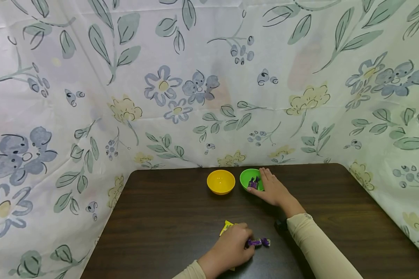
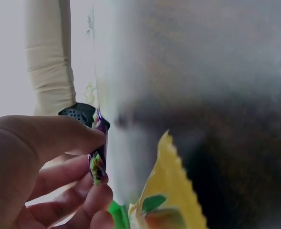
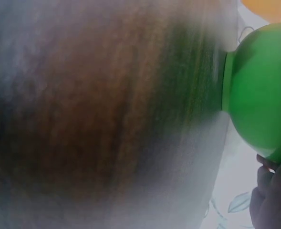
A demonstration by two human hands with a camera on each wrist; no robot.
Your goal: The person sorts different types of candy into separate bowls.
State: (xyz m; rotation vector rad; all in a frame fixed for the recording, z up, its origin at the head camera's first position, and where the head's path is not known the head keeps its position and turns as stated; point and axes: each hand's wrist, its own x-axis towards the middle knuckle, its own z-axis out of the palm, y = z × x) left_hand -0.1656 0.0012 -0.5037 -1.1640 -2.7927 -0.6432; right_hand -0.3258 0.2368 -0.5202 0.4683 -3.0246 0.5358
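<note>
My left hand (image 1: pixel 233 242) is low over the table and pinches a purple-wrapped candy (image 1: pixel 259 242) between thumb and fingers. In the left wrist view the candy's shiny twisted wrapper (image 2: pixel 98 164) shows at the fingertips. Partly hidden under that hand lies a yellow packet (image 1: pixel 227 227) with a crimped edge. My right hand (image 1: pixel 274 190) rests against the right side of a green bowl (image 1: pixel 244 175), fingers fairly straight along it and thumb at the near rim. Inside the bowl are purple-wrapped candies (image 1: pixel 253 183). The right wrist view shows fingers touching the bowl's outside (image 3: pixel 262 90).
A yellow bowl (image 1: pixel 221 182) stands just left of the green one, near the far table edge. The dark wooden table (image 1: pixel 153 221) meets a floral curtain (image 1: pixel 181 135) at the back and sides. A black wrist device (image 1: pixel 281 224) sits below my right wrist.
</note>
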